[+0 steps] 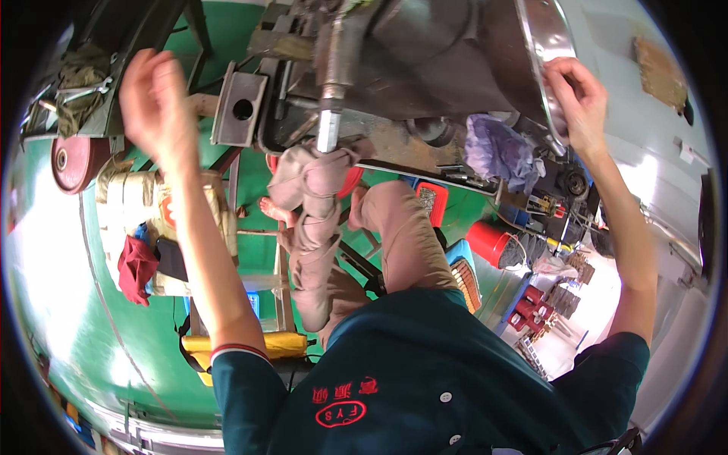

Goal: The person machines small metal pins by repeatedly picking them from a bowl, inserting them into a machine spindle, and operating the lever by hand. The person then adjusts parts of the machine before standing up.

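Note:
At the upper right, my right hand (580, 98) is closed on the rim of a large shiny round metal sheet (552, 34), thumb and fingers pinching its edge. My left hand (155, 102) is raised at the upper left, apart from the machine. Motion smears its fingers, so their pose is unclear, and I make out nothing in it. Between the hands, a metal bar (328, 129) points toward me, its near part wrapped in knotted greyish-pink cloth (315, 189) that reaches down over my legs. Neither hand touches it.
A dark machine bed (379, 136) carries a crumpled purple rag (500, 148) and loose metal parts. At the left stand a tray with wrenches (83, 92) and a padded seat with a dark red cloth (138, 267). A red bucket (487, 243) stands at the right.

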Motion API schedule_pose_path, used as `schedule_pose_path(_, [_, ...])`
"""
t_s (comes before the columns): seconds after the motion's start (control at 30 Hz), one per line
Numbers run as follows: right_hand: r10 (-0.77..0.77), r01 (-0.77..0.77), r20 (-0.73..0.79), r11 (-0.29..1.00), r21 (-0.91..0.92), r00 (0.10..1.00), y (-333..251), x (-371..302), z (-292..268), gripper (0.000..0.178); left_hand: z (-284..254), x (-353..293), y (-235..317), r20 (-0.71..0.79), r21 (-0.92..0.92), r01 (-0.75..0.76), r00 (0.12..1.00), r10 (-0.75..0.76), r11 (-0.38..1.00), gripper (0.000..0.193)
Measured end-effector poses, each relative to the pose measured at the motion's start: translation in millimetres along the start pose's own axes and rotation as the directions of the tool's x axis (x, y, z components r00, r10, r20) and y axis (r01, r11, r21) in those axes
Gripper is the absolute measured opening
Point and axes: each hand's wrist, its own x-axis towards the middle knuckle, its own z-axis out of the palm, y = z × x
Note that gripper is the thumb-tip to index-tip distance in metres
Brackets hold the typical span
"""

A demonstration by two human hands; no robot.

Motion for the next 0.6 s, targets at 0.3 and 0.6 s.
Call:
schedule_pose_path(0.3, [-0.026,0.028,0.017,0.993,-0.113,1.000,-7.3,5.3,8.4,0.008,-103.1,-46.4,188.0,-0.081,-0.575,-0.478,0.841,0.535,0.664,0.043])
schedule_pose_path(0.6, [-0.150,0.150,-0.047,0.989,-0.007,0.988,-1.9,6.2,8.5,0.013,-120.8,-65.2,255.7,0.333,-0.718,-0.285,0.661,0.673,0.635,0.043])
